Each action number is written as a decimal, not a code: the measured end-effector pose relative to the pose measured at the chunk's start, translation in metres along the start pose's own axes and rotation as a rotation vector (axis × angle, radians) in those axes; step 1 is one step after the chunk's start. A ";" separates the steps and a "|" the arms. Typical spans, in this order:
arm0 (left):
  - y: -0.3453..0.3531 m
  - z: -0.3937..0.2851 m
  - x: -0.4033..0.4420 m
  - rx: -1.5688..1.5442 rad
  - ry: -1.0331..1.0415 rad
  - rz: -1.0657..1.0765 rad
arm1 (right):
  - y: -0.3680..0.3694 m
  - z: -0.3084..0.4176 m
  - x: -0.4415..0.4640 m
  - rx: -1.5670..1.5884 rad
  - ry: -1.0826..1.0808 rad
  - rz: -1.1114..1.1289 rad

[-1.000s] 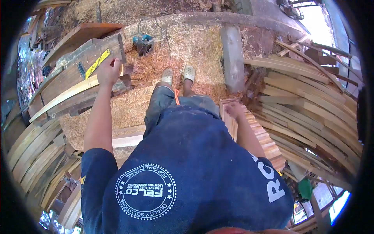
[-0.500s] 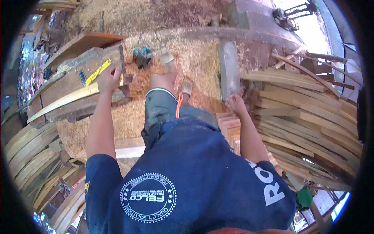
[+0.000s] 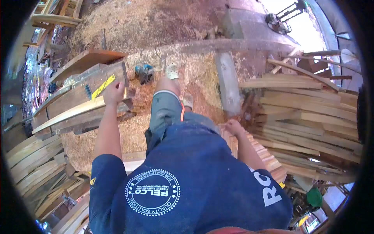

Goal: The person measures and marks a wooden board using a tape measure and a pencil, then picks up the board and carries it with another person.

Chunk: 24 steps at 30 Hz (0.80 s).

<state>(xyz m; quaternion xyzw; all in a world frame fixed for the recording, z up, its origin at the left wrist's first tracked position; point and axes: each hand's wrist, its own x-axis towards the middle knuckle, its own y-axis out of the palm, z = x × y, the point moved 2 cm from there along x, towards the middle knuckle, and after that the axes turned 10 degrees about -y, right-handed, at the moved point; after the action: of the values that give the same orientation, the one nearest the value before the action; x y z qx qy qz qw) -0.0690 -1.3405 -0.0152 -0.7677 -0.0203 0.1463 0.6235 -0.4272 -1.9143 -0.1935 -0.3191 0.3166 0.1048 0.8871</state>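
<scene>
My left hand [image 3: 113,93] is closed in a fist at the end of my stretched-out arm. It appears over the near end of a wooden workbench [image 3: 83,103], close to a yellow strip [image 3: 103,86] and a pale plank [image 3: 74,113]. Nothing shows sticking out of the fist. Lower at the right, my right hand [image 3: 233,127] has its fingers curled in, with nothing visible in them. It appears in front of a stack of short wooden pieces [image 3: 257,150], just below the end of a grey beam [image 3: 228,84]. Whether it touches the stack I cannot tell.
Long boards [image 3: 311,117] are piled at the right, and more boards [image 3: 33,160] at the left. A blue-and-dark tool [image 3: 144,73] lies on the sawdust-covered floor [image 3: 198,72] ahead of my feet. A brown board [image 3: 87,62] rests beyond the bench.
The surroundings have shifted down in view and one leg has stepped forward. My right hand has dropped lower, from beside the grey beam to over the wood stack. The left fist stays by the bench.
</scene>
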 end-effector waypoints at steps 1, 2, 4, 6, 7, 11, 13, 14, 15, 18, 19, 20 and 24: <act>-0.004 -0.003 -0.003 -0.033 -0.017 0.020 | 0.001 -0.005 0.004 -0.026 -0.020 0.004; -0.003 -0.002 -0.001 -0.034 -0.016 0.014 | 0.001 -0.008 0.009 -0.052 -0.039 0.001; 0.000 0.000 -0.002 -0.026 -0.012 0.027 | -0.012 0.023 -0.004 0.030 -0.004 -0.027; 0.000 -0.001 0.000 -0.012 -0.012 0.047 | -0.017 0.040 0.000 0.095 0.024 -0.053; 0.001 -0.001 0.001 -0.009 -0.003 0.038 | -0.012 0.041 0.004 0.127 0.037 -0.058; 0.002 -0.001 -0.001 -0.016 0.019 -0.002 | 0.029 0.004 0.017 0.251 -0.026 -0.209; 0.002 0.001 0.000 -0.001 0.038 -0.015 | 0.025 0.016 0.016 0.234 0.050 -0.148; 0.002 0.002 0.000 -0.006 0.021 0.004 | 0.021 0.025 0.016 0.225 0.085 -0.117; 0.003 0.003 0.001 -0.012 0.005 0.023 | 0.017 0.028 0.018 0.232 0.094 -0.093; 0.004 0.007 0.003 -0.025 0.010 0.025 | 0.000 0.041 0.025 0.229 0.094 -0.023; 0.005 0.007 0.003 -0.032 0.021 0.017 | -0.009 0.049 0.027 0.211 0.076 0.002; 0.005 0.007 0.004 -0.022 0.005 0.032 | -0.017 0.058 0.028 0.191 0.057 0.026; 0.004 0.008 0.002 -0.006 -0.033 0.065 | -0.038 0.080 0.031 0.126 -0.010 -0.106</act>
<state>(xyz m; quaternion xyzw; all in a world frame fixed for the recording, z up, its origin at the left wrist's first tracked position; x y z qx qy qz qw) -0.0702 -1.3333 -0.0208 -0.7673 -0.0060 0.1789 0.6158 -0.3482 -1.8934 -0.1463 -0.2785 0.3010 0.0389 0.9112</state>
